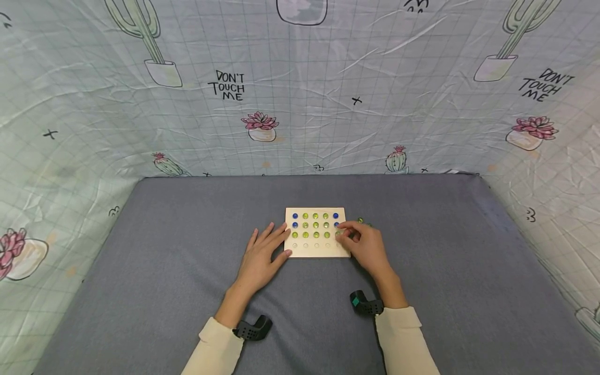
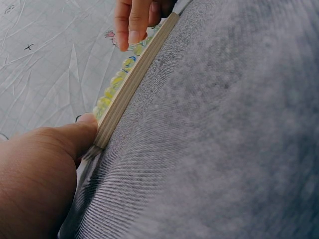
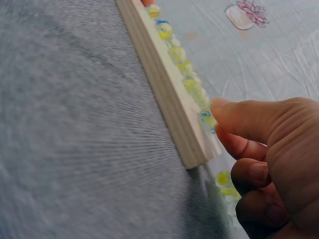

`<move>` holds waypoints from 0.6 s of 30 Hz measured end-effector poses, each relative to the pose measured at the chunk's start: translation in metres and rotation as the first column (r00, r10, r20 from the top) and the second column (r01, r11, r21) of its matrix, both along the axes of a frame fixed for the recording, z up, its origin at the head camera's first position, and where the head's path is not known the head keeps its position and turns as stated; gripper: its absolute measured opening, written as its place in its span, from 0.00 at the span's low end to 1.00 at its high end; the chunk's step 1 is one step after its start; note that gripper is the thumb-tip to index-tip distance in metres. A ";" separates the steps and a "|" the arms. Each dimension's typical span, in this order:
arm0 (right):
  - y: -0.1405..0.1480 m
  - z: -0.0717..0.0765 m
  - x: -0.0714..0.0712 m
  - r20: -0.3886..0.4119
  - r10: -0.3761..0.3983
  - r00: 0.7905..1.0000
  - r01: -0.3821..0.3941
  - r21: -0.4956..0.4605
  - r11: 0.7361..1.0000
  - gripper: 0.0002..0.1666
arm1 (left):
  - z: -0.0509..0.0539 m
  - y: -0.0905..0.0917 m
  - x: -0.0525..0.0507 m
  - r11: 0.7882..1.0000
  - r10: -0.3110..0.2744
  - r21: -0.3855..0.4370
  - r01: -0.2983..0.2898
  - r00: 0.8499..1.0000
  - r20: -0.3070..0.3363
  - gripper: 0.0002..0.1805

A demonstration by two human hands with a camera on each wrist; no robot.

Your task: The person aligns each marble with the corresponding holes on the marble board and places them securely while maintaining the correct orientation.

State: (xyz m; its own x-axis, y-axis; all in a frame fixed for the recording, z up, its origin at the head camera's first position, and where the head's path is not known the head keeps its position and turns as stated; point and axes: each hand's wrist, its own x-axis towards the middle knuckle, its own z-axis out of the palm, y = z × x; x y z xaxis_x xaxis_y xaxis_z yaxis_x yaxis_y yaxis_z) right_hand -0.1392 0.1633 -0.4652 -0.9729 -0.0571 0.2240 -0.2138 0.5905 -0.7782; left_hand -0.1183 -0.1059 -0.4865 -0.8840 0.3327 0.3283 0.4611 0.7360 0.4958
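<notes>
Pale grid-patterned fabric (image 1: 304,130) printed with potted cacti hangs behind a surface covered in grey cloth (image 1: 164,250). On it, between both forearms, lies a flat rectangular board of light wood (image 1: 315,253), bearing rows of yellow-green glass marbles (image 1: 316,225), with round blue marbles (image 1: 295,215) ending its two far rows and shallow round hollows (image 1: 316,245) along its near edge. The left hand (image 1: 260,260) is spread, touching the board's left side. The right hand (image 1: 367,247) pinches a translucent glass marble (image 3: 206,119) at the third row's right end; loose yellow-green marbles (image 1: 360,220) lie just beyond that hand
</notes>
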 end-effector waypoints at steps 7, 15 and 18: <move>0.006 0.003 0.000 -0.013 -0.026 1.000 0.026 -0.009 1.000 0.11 | -0.002 0.001 0.000 1.000 0.004 0.002 -0.004 1.000 -0.020 0.29; 0.015 0.007 0.001 -0.021 -0.057 0.998 0.056 -0.031 0.998 0.13 | -0.001 0.000 0.000 1.000 0.003 0.004 -0.003 1.000 -0.005 0.29; 0.020 0.007 0.002 -0.025 -0.071 0.997 0.070 -0.044 0.997 0.13 | -0.001 0.000 0.000 1.000 0.003 0.007 -0.003 1.000 -0.004 0.29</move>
State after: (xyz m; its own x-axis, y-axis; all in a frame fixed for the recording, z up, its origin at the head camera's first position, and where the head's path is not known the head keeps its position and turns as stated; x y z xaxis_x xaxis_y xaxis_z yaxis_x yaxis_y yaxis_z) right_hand -0.1373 0.1835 -0.4579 -0.9679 0.0219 0.2502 -0.1934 0.5705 -0.7982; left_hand -0.1186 -0.1057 -0.4877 -0.8837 0.3277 0.3341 0.4608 0.7342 0.4986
